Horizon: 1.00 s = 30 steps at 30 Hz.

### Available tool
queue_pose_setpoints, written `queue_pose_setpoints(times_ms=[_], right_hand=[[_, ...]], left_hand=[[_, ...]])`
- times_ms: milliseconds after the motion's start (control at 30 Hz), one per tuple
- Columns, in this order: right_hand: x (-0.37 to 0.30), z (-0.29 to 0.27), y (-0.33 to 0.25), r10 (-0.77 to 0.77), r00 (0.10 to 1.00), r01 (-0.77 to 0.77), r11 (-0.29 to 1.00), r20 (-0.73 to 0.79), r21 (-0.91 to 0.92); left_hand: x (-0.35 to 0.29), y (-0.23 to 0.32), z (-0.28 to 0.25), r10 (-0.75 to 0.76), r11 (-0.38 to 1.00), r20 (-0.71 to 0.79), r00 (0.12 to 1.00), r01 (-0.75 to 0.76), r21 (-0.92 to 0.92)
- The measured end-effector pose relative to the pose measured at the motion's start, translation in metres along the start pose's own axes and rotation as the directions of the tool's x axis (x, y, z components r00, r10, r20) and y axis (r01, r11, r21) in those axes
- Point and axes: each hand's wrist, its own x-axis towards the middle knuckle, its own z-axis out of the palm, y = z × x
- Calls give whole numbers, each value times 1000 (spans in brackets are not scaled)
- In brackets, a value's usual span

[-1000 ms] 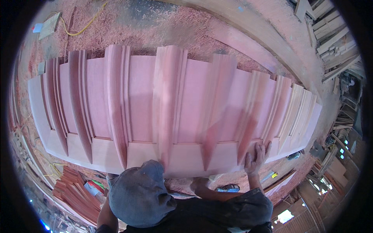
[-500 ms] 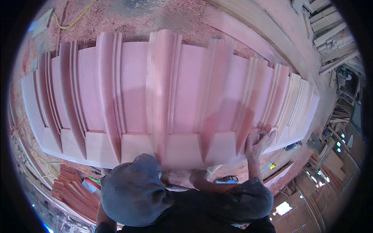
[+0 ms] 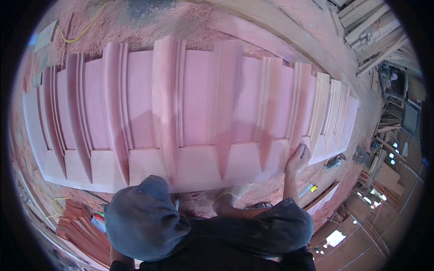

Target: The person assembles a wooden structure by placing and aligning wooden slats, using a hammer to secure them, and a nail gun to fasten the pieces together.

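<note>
My right hand (image 3: pixel 298 158) is at the near end of a moulded wooden strip (image 3: pixel 300 101), right of the middle. Its fingers curl closed over the strip's lower end, and the fingertips are partly hidden. The strip lies among several similar ones, such as a thick reddish strip (image 3: pixel 168 104), set crosswise on a long pale panel (image 3: pixel 205 169). Each of the nearer strips tapers to a point toward me. My left hand is out of sight; only part of the left arm (image 3: pixel 118 255) shows beside my bent left knee (image 3: pixel 140 217).
A stack of reddish wooden strips (image 3: pixel 83 226) lies at the lower left. Wood shavings (image 3: pixel 181 27) cover the ground beyond the panel, with a yellow cord (image 3: pixel 86 31) on them. A yellow-tipped tool (image 3: pixel 313 188) lies at the right. Timber offcuts (image 3: pixel 370 27) are piled at the far right.
The view has shifted, so the panel appears further left. My right hand's fingers, spread before at the strip's end, are now curled in.
</note>
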Motion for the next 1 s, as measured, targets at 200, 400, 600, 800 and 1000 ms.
queue_pose_setpoints(times_ms=[200,400,600,800,1000], right_hand=[[59,4,-44,-33,989,-4,969,144,246],[135,40,-113,11,955,-17,1000,297,16],[148,46,-96,13,905,-2,1000,425,-25],[152,49,-91,95,881,-135,989,464,55],[151,42,-90,75,899,-120,990,432,77]], left_hand=[[24,30,4,107,992,-11,994,-106,68],[51,96,-22,183,933,31,983,-183,309],[-70,304,-131,299,399,345,889,-445,802],[-99,557,62,730,269,445,518,-817,510],[-54,739,319,676,23,573,463,-791,612]])
